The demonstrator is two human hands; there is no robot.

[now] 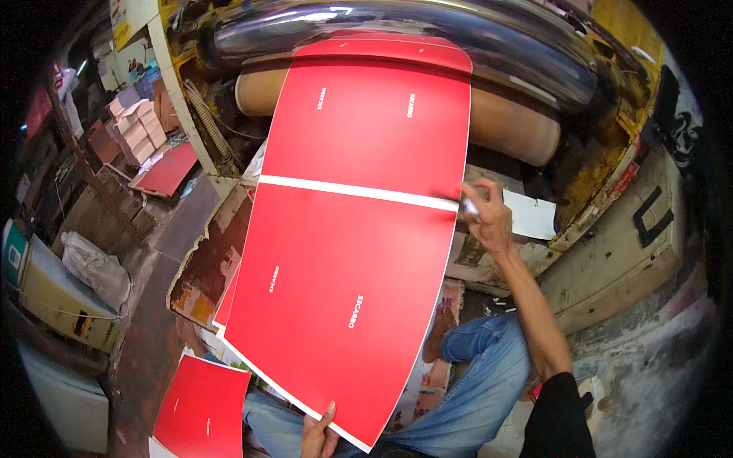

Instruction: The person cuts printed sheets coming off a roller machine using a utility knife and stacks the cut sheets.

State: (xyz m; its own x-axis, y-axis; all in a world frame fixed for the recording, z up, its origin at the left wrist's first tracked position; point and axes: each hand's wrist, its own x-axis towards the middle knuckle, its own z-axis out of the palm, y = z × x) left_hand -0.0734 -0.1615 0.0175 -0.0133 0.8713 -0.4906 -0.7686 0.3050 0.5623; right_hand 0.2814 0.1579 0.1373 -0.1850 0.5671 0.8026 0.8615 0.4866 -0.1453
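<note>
Below the bare right hand (487, 221), a plain black sleeve (559, 420) ends near the elbow. Lower than that hand and to its left are faded blue jeans (489, 382), paler along the thigh, with a bare foot (437, 334) at the hem; matching denim shows beside the bare left hand (319, 437).

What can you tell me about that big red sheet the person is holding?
The red sheet looks like smooth, slightly glossy printed paper or card, with small white lettering, white margins and a white band across it. It's gently bowed, sloping from the shiny metal roller toward the person's lap. The left hand pinches its near edge; the right hand is at its right edge, its grip unclear.
</note>
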